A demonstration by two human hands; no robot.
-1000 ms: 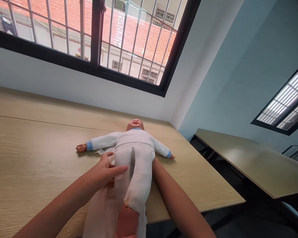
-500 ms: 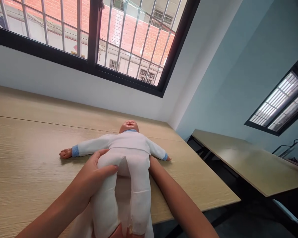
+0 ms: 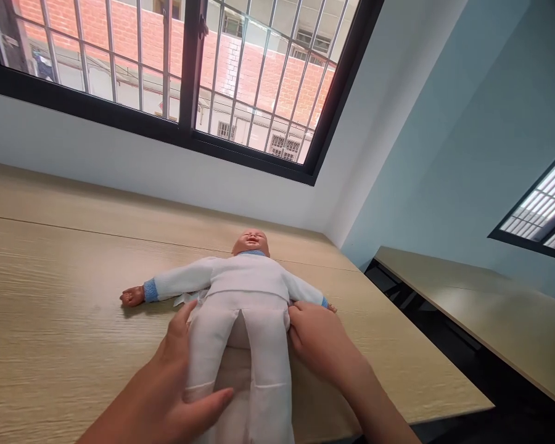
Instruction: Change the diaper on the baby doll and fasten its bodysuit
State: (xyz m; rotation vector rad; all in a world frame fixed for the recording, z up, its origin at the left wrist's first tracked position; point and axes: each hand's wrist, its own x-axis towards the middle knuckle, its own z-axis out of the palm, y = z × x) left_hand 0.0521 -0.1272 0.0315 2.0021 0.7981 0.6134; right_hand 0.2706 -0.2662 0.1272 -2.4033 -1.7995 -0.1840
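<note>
We log the plastic baby doll in a white cloth suit with blue cuffs (image 3: 240, 290) face up on the pale wood-grain bench (image 3: 65, 320), long axis straight away from us, head far. Hands flank its hips, equally near. The left hand (image 3: 176, 382) is spread over one leg, thumb across. The right hand (image 3: 317, 342) has its grip curled at the waistband; we cannot tell if it pinches cloth. Feet cut off.

The doll (image 3: 240, 290) before me lies face up on the table (image 3: 50, 296), arms spread, in white clothes with blue cuffs, head away from me
</note>
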